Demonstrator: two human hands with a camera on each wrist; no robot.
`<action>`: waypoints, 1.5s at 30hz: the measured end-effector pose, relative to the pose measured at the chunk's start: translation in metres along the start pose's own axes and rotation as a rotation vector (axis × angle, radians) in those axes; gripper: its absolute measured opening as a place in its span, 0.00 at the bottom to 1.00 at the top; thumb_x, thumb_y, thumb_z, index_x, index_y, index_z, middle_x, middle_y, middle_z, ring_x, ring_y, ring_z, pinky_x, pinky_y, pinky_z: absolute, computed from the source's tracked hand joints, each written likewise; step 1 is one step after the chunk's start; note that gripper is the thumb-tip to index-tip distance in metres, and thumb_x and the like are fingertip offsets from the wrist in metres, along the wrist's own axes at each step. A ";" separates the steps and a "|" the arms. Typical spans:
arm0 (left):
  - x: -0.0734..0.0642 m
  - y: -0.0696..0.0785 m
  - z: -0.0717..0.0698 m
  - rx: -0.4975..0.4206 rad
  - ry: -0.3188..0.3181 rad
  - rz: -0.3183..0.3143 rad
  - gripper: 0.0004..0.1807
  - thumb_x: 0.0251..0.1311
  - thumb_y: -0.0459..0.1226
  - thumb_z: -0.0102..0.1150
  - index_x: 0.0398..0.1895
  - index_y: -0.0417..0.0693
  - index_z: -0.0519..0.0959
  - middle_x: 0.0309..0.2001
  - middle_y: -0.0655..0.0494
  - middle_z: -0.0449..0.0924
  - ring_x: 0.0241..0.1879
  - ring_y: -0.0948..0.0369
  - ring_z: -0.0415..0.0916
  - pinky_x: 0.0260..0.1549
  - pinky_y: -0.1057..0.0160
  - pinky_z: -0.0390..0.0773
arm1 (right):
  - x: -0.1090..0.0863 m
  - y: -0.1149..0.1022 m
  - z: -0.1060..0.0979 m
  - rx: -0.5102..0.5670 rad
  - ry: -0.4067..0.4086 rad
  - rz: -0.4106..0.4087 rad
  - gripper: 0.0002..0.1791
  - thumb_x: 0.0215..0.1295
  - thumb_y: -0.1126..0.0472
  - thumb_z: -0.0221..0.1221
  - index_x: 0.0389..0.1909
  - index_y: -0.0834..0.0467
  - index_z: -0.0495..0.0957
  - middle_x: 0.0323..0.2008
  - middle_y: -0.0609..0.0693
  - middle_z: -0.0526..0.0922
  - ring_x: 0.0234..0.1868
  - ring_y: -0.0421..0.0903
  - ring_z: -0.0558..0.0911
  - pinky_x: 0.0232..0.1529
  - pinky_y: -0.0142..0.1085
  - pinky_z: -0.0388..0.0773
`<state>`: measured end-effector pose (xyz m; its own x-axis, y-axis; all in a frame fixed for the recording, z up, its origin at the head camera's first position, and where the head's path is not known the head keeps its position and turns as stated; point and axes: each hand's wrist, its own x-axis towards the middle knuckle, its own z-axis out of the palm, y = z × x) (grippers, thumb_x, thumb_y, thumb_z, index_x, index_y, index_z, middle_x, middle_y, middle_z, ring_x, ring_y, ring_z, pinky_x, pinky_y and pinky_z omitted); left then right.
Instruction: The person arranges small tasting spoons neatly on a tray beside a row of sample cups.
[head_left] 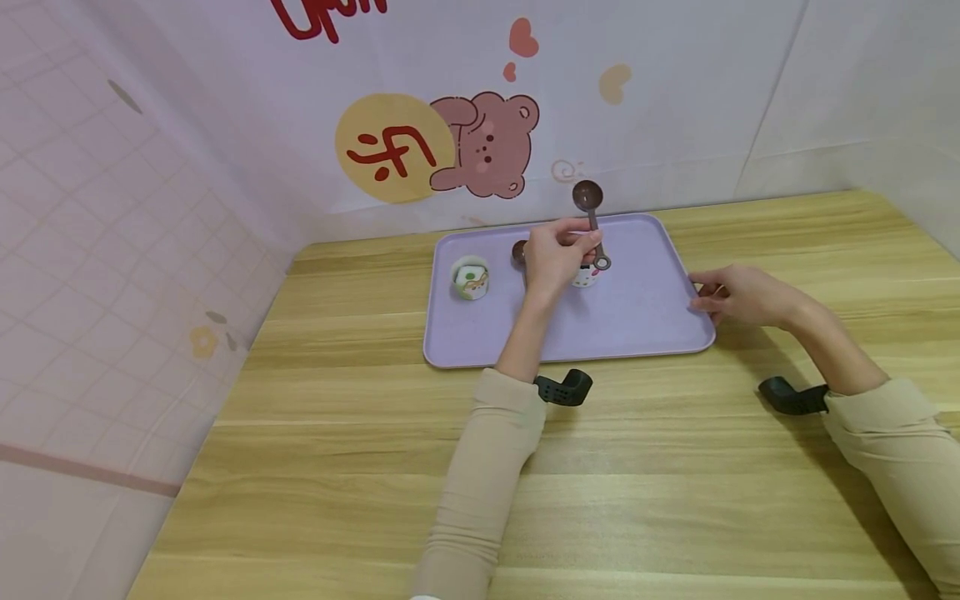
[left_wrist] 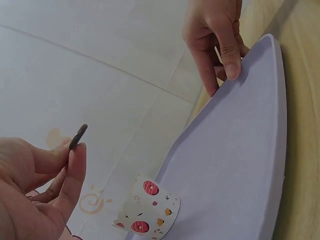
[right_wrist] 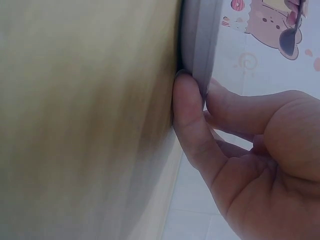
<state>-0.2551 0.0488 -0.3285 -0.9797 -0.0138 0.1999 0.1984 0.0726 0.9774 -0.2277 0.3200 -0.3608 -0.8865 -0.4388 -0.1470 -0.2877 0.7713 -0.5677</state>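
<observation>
My left hand (head_left: 553, 257) pinches a brown measuring spoon (head_left: 587, 196) by its handle above the lilac tray (head_left: 645, 308), bowl end up. A paper baking cup (left_wrist: 150, 210) with a red and orange print stands on the tray just below; in the head view the hand partly covers it. Another brown spoon (head_left: 519, 252) lies on the tray, largely hidden by the left hand. My right hand (head_left: 750, 293) grips the tray's right edge, thumb over the rim and fingers beneath, as the right wrist view shows. A green and white baking cup (head_left: 471, 283) sits at the tray's left.
The tray lies on a wood-grain table (head_left: 360, 450), close to the back wall. A printed wall covering (head_left: 675, 108) with a pink bear and hearts rises behind it. Black wrist straps (head_left: 564, 388) are on both forearms.
</observation>
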 end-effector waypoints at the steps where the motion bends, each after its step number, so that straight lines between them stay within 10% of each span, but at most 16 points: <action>1: 0.000 -0.001 0.001 0.005 0.001 0.001 0.09 0.58 0.28 0.71 0.40 0.32 0.86 0.31 0.41 0.87 0.20 0.61 0.83 0.26 0.64 0.85 | 0.000 0.000 0.000 0.002 0.000 0.001 0.29 0.72 0.69 0.59 0.65 0.82 0.61 0.40 0.62 0.83 0.32 0.47 0.84 0.32 0.34 0.82; 9: -0.001 -0.003 0.012 -0.027 0.004 -0.021 0.08 0.57 0.27 0.71 0.39 0.32 0.87 0.29 0.41 0.87 0.17 0.68 0.77 0.33 0.48 0.86 | 0.000 0.000 0.000 0.026 -0.002 -0.005 0.29 0.72 0.69 0.58 0.65 0.83 0.61 0.40 0.62 0.83 0.31 0.46 0.84 0.32 0.34 0.83; 45: -0.007 -0.018 0.047 0.066 -0.010 -0.064 0.06 0.57 0.29 0.72 0.37 0.35 0.87 0.26 0.47 0.87 0.18 0.63 0.82 0.24 0.64 0.85 | 0.000 0.001 0.000 0.016 -0.004 0.010 0.29 0.72 0.69 0.59 0.65 0.82 0.62 0.39 0.61 0.83 0.32 0.49 0.85 0.32 0.34 0.82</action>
<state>-0.2526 0.0947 -0.3505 -0.9907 -0.0110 0.1358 0.1330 0.1374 0.9815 -0.2284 0.3204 -0.3609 -0.8877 -0.4329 -0.1566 -0.2726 0.7684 -0.5790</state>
